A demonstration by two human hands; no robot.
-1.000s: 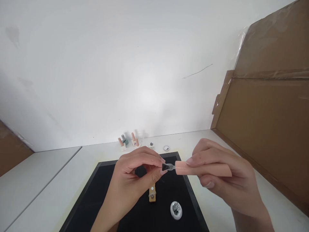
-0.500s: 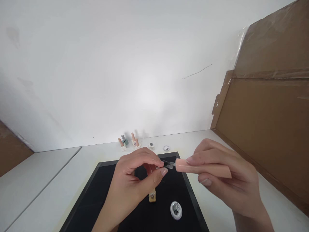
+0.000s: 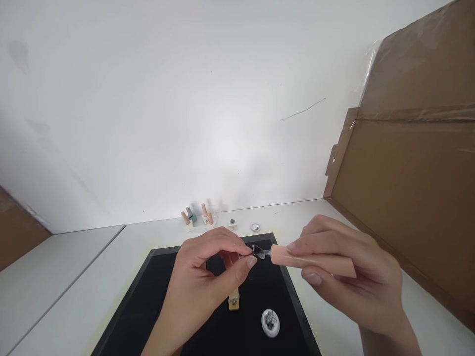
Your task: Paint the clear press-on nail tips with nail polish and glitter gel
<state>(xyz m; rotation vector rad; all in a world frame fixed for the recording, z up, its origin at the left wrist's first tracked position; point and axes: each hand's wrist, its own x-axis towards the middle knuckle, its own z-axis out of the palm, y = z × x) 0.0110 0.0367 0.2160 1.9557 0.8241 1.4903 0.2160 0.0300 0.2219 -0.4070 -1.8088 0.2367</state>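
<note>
Head view, looking down over a black mat laid on a white table. The left hand is held above the mat with thumb and forefinger pinched together on a small clear nail tip, the other fingers curled loosely under. The right hand is wrapped around a peach brush cap, gripped between thumb and fingers, with the dark brush tip pointed left and set right against the nail tip. So the nail tip is found up in the air between both hands, over the far middle of the mat, not lying on it.

On the mat, below the left hand, a small wooden stick holder can be seen, partly hidden by the fingers. Just to the right of it and nearer, a round white jar with something silvery inside is parked. At the far edge of the table, against the white wall, a little cluster of polish bottles is lined up, with a tiny pot and a round lid to their right. Brown cardboard is leaned along the right side. Whether any polish is actually on the brush can't be told, too small.
</note>
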